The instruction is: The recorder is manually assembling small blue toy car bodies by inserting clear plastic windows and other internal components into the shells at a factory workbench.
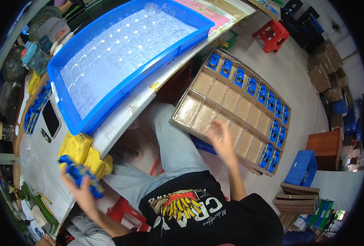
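My left hand [80, 189] is closed around several blue toy cars [76, 170], held in a row beside yellow wrapped bundles at the table's edge. Above the near side of a clear plastic compartment tray [206, 107], my right hand [221, 137] hovers with its fingers loosely apart, slightly blurred, and nothing visible in them. Blue toy cars [251, 86] sit in the tray's far row, and more fill compartments at its right end. Bare compartments show the brown, textured base through the plastic.
A large blue bin [120, 102] with clear plastic pieces stands on the white table. Left of it lie a phone [51, 119] and more blue toy cars [36, 107]. Yellow bundles [83, 153] rest at the table corner. A red stool [271, 36] and cardboard stacks occupy the floor.
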`<state>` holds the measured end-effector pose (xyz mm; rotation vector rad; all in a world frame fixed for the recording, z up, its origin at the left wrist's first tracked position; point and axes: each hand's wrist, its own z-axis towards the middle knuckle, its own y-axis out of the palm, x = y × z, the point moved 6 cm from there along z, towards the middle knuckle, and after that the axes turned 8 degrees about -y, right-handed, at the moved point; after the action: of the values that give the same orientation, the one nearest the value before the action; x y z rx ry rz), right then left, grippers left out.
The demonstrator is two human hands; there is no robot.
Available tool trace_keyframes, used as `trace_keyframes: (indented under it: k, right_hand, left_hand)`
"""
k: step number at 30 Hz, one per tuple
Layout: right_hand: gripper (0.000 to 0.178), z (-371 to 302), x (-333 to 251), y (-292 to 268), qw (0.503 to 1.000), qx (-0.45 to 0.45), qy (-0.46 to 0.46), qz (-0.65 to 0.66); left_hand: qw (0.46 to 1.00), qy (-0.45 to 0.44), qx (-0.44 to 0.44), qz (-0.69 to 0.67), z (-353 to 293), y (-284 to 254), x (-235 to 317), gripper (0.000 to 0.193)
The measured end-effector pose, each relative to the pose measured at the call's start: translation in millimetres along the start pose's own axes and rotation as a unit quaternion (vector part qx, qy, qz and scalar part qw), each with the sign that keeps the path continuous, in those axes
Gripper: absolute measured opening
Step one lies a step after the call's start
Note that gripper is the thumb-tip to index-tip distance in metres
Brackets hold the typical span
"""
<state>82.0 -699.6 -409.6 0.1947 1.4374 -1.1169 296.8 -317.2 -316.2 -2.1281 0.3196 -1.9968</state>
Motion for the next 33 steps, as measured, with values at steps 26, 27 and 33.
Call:
trace_keyframes:
  k: [26, 27, 33]
  right_hand:
    - [0.040, -148.6, 168.8, -207.9, 0.767, 0.078, 0.342, -0.538]
    - [0.043, -157.4, 168.7, -214.8, 0.767, 0.124, 0.363, -0.514]
    - [0.055, -191.4, 187.9, -234.1, 0.750, 0.157, 0.391, -0.510]
  left_hand:
    - [0.882, 0.366, -0.190, 0.229, 149.1, 166.2, 133.9, 0.023]
    - [0.891, 0.329, -0.227, 0.217, 165.1, 187.6, 126.6, 0.025]
    - [0.855, 0.264, -0.100, 0.435, 222.4, 252.8, 87.7, 0.042]
